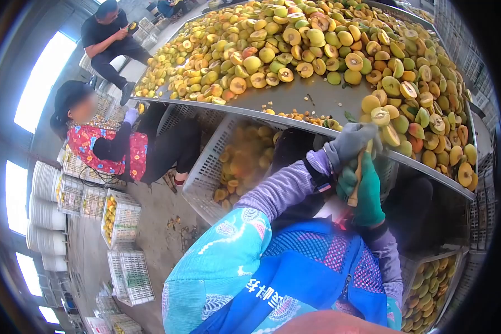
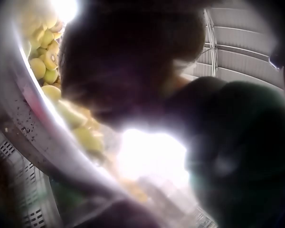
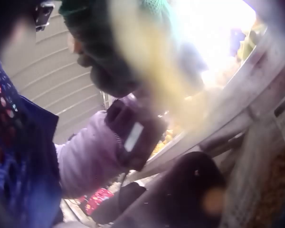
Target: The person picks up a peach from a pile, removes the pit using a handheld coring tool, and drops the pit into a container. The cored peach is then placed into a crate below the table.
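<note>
In the head view my right hand (image 1: 368, 192), in a green glove, grips a wooden-handled tool (image 1: 357, 181) that points upward. Its upper end meets my left hand (image 1: 350, 143), which wears a grey glove and bends over it at the metal table's front edge. What the left fingers hold is hidden, and I cannot tell it. Right behind both hands lies a heap of yellow-green fruit (image 1: 317, 38), many halved with brown centres showing. Both wrist views are dark or glaring; a blurred pale yellow handle (image 3: 142, 47) crosses the green glove (image 3: 97, 52) in the right one.
The metal table (image 1: 295, 94) carries the heap, with small scraps along its near edge (image 1: 317, 128). Below stands a white crate of fruit (image 1: 206, 167), and another fruit crate (image 1: 428, 289) at lower right. Two people (image 1: 108, 131) sit at left, near stacked white tubs (image 1: 45, 186) and crates (image 1: 129, 275).
</note>
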Demonstrator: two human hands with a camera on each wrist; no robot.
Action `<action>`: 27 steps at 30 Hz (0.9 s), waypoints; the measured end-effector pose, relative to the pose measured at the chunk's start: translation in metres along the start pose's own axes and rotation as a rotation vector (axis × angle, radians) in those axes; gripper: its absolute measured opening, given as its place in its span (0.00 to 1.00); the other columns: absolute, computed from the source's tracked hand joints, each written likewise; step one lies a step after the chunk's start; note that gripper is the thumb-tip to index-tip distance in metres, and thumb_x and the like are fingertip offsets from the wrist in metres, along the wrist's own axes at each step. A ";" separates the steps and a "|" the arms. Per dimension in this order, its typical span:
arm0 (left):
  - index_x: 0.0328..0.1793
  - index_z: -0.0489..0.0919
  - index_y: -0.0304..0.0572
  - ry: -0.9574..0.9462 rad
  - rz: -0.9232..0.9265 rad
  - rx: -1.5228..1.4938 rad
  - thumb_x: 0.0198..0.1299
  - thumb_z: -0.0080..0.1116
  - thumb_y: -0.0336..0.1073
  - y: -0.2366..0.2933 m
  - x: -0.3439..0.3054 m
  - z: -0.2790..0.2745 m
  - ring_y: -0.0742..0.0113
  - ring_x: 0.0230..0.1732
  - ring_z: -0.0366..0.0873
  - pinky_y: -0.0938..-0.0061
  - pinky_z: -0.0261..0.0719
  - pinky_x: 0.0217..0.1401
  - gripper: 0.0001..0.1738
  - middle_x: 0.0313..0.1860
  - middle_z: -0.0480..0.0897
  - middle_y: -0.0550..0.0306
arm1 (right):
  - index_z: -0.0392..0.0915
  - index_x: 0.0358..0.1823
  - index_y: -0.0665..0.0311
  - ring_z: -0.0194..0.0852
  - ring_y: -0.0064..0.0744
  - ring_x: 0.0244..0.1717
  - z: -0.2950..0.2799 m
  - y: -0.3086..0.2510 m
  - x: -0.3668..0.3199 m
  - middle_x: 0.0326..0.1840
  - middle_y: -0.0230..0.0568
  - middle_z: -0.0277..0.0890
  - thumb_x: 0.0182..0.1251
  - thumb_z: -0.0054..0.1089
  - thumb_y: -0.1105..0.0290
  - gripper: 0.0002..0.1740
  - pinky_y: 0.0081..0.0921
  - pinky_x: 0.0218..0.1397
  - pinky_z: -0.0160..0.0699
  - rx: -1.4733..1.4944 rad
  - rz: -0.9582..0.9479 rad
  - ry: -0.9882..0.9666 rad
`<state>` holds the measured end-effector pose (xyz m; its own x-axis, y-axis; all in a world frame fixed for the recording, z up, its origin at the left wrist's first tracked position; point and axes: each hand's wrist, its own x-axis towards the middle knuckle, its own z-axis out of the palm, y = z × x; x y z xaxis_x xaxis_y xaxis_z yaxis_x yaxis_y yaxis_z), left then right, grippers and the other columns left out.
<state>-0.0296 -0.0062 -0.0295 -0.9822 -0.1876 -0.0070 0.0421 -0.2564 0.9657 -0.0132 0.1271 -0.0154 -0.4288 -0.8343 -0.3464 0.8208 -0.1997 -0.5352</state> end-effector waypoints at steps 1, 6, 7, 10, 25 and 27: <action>0.32 0.81 0.31 0.036 0.021 0.017 0.69 0.44 0.47 0.000 -0.004 0.000 0.66 0.23 0.76 0.75 0.75 0.32 0.25 0.23 0.80 0.50 | 0.66 0.36 0.51 0.54 0.21 0.12 -0.001 0.000 0.000 0.15 0.25 0.56 0.73 0.43 0.43 0.20 0.21 0.15 0.53 0.002 0.018 -0.033; 0.32 0.81 0.31 -0.070 -0.084 -0.072 0.69 0.46 0.50 0.006 -0.010 -0.007 0.64 0.25 0.78 0.75 0.76 0.31 0.27 0.25 0.81 0.49 | 0.66 0.37 0.51 0.52 0.20 0.14 -0.008 -0.008 -0.003 0.18 0.22 0.54 0.74 0.41 0.44 0.19 0.20 0.17 0.53 0.099 0.122 -0.211; 0.32 0.81 0.31 -0.127 -0.132 -0.120 0.69 0.46 0.51 0.009 -0.008 -0.010 0.64 0.26 0.78 0.75 0.76 0.31 0.27 0.25 0.81 0.49 | 0.67 0.37 0.51 0.52 0.19 0.14 -0.004 -0.009 -0.003 0.18 0.22 0.54 0.74 0.41 0.45 0.19 0.19 0.18 0.54 0.147 0.145 -0.276; 0.32 0.81 0.31 -0.202 0.041 -0.012 0.69 0.45 0.49 0.005 -0.004 -0.013 0.62 0.26 0.79 0.71 0.77 0.32 0.26 0.26 0.81 0.47 | 0.67 0.38 0.51 0.51 0.19 0.15 0.009 0.002 -0.005 0.18 0.22 0.53 0.74 0.41 0.44 0.20 0.19 0.18 0.54 0.155 0.053 -0.179; 0.40 0.77 0.34 0.044 -0.079 -0.700 0.71 0.40 0.50 0.005 -0.047 -0.032 0.63 0.34 0.77 0.70 0.77 0.40 0.25 0.32 0.81 0.47 | 0.69 0.37 0.53 0.53 0.18 0.13 0.021 0.021 0.004 0.16 0.21 0.54 0.76 0.37 0.47 0.20 0.21 0.20 0.55 0.417 0.304 -0.453; 0.41 0.76 0.34 0.101 -0.082 -0.981 0.71 0.41 0.49 0.009 -0.059 -0.030 0.63 0.35 0.78 0.70 0.77 0.42 0.23 0.32 0.81 0.47 | 0.70 0.37 0.54 0.53 0.18 0.13 0.026 0.020 0.002 0.16 0.21 0.54 0.76 0.37 0.47 0.21 0.21 0.20 0.56 0.291 0.331 -0.416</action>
<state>0.0343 -0.0259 -0.0278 -0.9705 -0.2027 -0.1306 0.1526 -0.9357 0.3181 0.0126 0.1078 -0.0067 0.0018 -0.9953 -0.0968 0.9801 0.0210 -0.1976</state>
